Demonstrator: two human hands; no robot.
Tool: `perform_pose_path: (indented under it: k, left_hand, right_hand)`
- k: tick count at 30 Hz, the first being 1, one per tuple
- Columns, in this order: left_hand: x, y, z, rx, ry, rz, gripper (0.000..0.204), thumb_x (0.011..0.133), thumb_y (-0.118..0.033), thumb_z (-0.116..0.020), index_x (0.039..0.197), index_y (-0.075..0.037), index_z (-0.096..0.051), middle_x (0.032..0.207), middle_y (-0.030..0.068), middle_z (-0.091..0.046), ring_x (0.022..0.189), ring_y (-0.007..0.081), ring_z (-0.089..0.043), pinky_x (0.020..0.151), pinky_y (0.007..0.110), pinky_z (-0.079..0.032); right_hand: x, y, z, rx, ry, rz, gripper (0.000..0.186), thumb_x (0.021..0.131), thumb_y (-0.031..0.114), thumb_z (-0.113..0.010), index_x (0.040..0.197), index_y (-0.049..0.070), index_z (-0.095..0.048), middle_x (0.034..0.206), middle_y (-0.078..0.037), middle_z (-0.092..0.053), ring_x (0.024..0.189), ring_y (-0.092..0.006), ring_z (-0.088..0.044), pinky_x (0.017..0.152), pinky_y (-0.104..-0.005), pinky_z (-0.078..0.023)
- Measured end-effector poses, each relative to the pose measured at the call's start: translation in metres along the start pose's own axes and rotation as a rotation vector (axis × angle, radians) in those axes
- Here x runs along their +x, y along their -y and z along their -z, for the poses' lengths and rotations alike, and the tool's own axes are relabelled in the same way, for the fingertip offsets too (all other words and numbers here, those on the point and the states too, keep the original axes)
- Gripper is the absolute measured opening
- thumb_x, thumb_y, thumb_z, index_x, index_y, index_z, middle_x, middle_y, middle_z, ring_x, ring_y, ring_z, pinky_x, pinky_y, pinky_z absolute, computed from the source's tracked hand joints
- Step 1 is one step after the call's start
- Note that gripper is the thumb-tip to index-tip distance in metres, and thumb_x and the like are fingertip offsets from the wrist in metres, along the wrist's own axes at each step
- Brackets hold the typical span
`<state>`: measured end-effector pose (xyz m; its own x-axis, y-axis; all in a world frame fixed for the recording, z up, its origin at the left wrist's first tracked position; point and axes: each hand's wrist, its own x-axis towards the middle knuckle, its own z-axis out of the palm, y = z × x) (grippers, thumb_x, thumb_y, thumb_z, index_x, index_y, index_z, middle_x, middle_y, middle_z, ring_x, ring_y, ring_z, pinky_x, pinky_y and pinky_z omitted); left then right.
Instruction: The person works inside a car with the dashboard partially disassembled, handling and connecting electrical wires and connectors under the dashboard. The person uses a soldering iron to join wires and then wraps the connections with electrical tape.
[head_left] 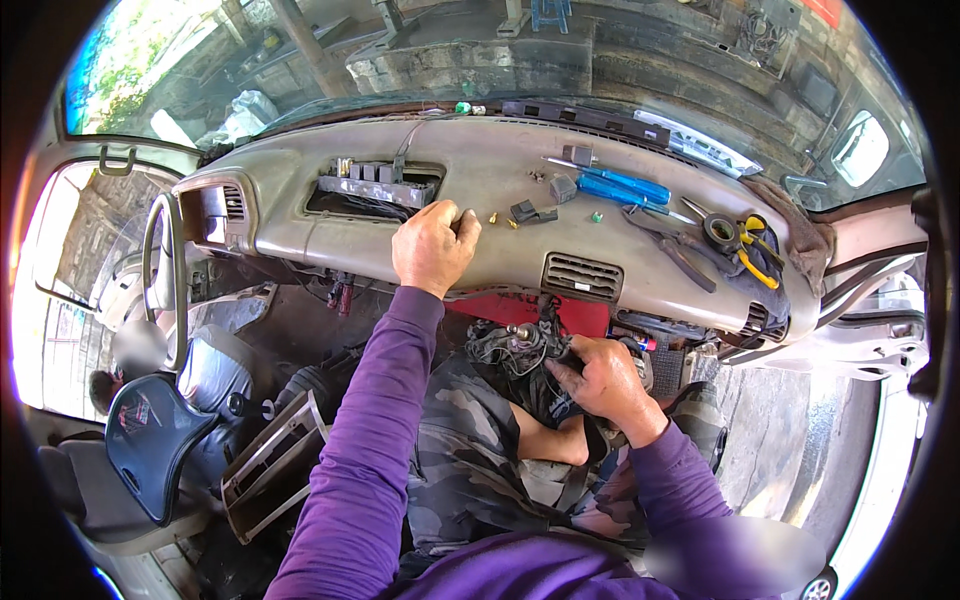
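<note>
My left hand (435, 248) is closed, its knuckles up, over the front of the beige dashboard (350, 246). What its fingers hold, if anything, is hidden. Just behind it, a grey row of relays (375, 185) sits across a rectangular opening in the dashboard top. Lower and to the right, my right hand (608, 380) is closed at the edge of a tangled wiring harness (515, 350) above my lap. Its fingers curl in at the wires. Small brass fittings (493, 218) and a dark relay (532, 212) lie right of my left hand.
Blue screwdrivers (620, 188), pliers (672, 248), yellow-handled cutters (760, 255) and black tape (720, 229) lie on the dashboard's right side. A steering wheel (165, 280) stands left. Another person (215, 370) is bent low beside it. An air vent (583, 276) sits between my hands.
</note>
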<state>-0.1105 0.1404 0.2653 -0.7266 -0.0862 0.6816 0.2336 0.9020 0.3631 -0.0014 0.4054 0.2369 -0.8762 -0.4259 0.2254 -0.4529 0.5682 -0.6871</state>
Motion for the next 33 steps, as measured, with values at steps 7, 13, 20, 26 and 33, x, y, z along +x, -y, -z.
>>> perform_pose_path:
  k: [7,13,20,26,33]
  left_hand:
    - [-0.003,0.004,-0.001,-0.01,-0.015,0.012,0.033,0.084,-0.02,-0.074,0.066,-0.004,-0.051,0.066,0.0136,-0.059,0.06,0.0363,-0.057,0.056,0.045,-0.044]
    - [-0.002,-0.001,0.001,0.007,-0.001,0.027,0.032,0.083,-0.019,-0.074,0.065,-0.004,-0.051,0.066,0.0133,-0.059,0.06,0.0359,-0.057,0.056,0.045,-0.044]
    - [-0.002,0.004,-0.002,-0.021,-0.037,-0.002,0.034,0.082,-0.02,-0.075,0.065,-0.006,-0.049,0.067,0.0117,-0.058,0.061,0.0382,-0.057,0.054,0.048,-0.044]
    - [0.002,0.022,-0.003,-0.361,-0.252,0.169,0.028,0.092,-0.023,-0.068,0.075,-0.006,-0.055,0.065,0.0116,-0.052,0.056,0.0286,-0.051,0.056,0.039,-0.041]
    - [0.002,0.036,0.002,-1.098,-0.54,0.496,0.022,0.103,-0.025,-0.051,0.106,-0.004,-0.056,0.077,-0.0018,-0.047,0.06,0.0065,-0.041,0.054,0.024,-0.034]
  right_hand:
    - [-0.001,-0.005,-0.007,0.006,-0.005,0.044,0.029,0.084,0.024,-0.076,0.08,0.001,-0.061,0.071,-0.021,-0.062,0.07,-0.0451,-0.061,0.06,-0.0494,-0.047]
    - [-0.001,-0.007,-0.007,0.032,-0.007,0.04,0.024,0.084,0.026,-0.074,0.082,0.005,-0.064,0.075,-0.018,-0.065,0.073,-0.0435,-0.062,0.061,-0.0508,-0.048]
    - [0.0,-0.005,-0.007,0.003,0.018,0.027,0.027,0.084,0.025,-0.076,0.082,0.001,-0.064,0.073,-0.021,-0.064,0.072,-0.0447,-0.062,0.062,-0.049,-0.048]
    - [0.001,0.009,0.005,0.126,-0.076,0.002,0.032,0.087,0.031,-0.077,0.086,0.0,-0.065,0.071,-0.023,-0.062,0.068,-0.0453,-0.061,0.06,-0.0467,-0.047]
    - [0.093,0.085,0.066,-0.559,-0.01,-0.091,0.04,0.094,0.042,-0.066,0.088,0.002,-0.068,0.079,-0.02,-0.069,0.078,-0.042,-0.068,0.069,-0.0511,-0.054]
